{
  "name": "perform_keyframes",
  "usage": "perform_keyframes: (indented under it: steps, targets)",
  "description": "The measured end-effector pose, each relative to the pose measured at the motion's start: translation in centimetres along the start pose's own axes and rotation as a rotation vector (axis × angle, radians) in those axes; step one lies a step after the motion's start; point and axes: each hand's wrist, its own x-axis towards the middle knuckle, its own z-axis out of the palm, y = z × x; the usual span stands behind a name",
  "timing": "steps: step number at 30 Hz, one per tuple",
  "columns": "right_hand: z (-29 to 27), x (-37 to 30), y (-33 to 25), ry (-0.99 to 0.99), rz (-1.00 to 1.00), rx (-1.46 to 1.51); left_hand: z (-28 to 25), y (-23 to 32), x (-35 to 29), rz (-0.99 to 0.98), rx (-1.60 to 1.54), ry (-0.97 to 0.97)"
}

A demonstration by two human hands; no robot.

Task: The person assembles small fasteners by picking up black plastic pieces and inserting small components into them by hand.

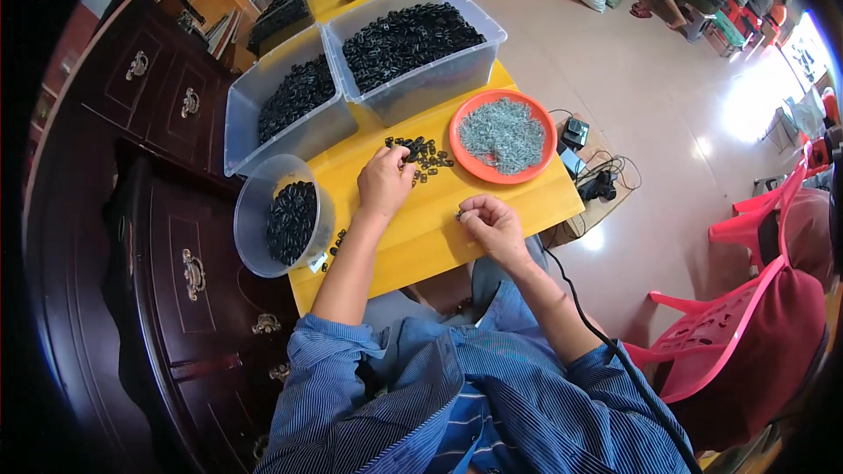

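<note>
My left hand [385,184] reaches over the yellow table, its fingers closed at the edge of a loose pile of small black oval pieces with openings [428,158]. What its fingertips hold, if anything, is hidden among the pieces. To the right and nearer me, my right hand [494,226] is raised with thumb and forefinger pinched together. A tiny dark piece [459,214] shows at those fingertips, too small to name. An orange-red round plate [458,156] heaped with small shiny, pale silvery parts [502,134] sits beyond my right hand.
Two clear plastic bins [415,104] of black pieces stand at the back of the yellow table [413,250]. A round clear tub [248,237] holds more at left. Dark drawers [180,290] flank the left side. Pink chairs [720,333] and a cabled device [601,184] are at right.
</note>
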Motion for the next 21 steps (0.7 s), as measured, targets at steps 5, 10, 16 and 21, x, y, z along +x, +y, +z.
perform_keyframes:
  steps: [5,10,16,21]
  targets:
    - [-0.1,0.2,0.4,-0.005,-0.024,0.011,0.7,-1.3,0.6,-0.016,0.104,-0.057]
    - [-0.3,0.4,0.7,-0.001,-0.054,0.001,0.7,-0.5,0.8,-0.008,0.035,-0.058]
    - [-0.1,0.3,0.2,-0.008,-0.023,0.022,0.6,0.4,1.1,-0.014,0.124,-0.123]
    - [-0.1,0.3,0.3,-0.002,-0.034,0.036,1.1,0.5,1.7,0.115,0.255,-0.113]
